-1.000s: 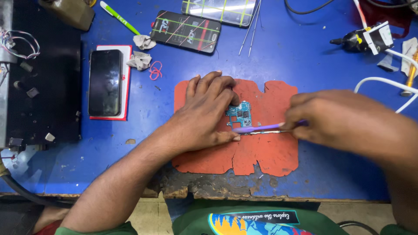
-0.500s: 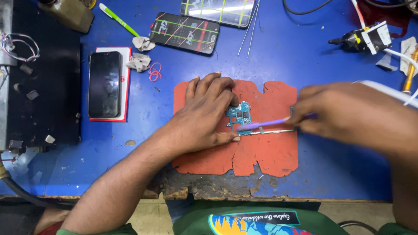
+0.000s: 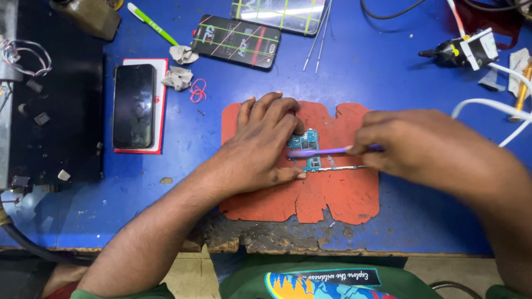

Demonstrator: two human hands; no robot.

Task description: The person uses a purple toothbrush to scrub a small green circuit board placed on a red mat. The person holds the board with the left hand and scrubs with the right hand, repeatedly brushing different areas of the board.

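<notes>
A small teal circuit board [image 3: 308, 145] lies on a torn orange-red mat [image 3: 327, 194] on the blue table. My left hand [image 3: 260, 147] rests flat on the mat, its fingers and thumb pinning the board's left side. My right hand [image 3: 413, 145] grips a thin purple tool [image 3: 318, 151] whose tip lies across the board. A thin metal rod, possibly tweezers [image 3: 346, 167], runs just below the purple tool toward the same hand.
A black phone [image 3: 133, 105] lies on a red-edged pad at left. Two phone screens [image 3: 237, 41] with coloured lines sit at the back, next to thin metal probes [image 3: 317, 39]. A green pen [image 3: 151, 23], a soldering handpiece [image 3: 457, 51] and white cables [image 3: 499, 105] lie around. The table's front edge is worn.
My right hand has shifted slightly to the right and back along the board with the purple tool. My left hand has stayed pressed on the board.
</notes>
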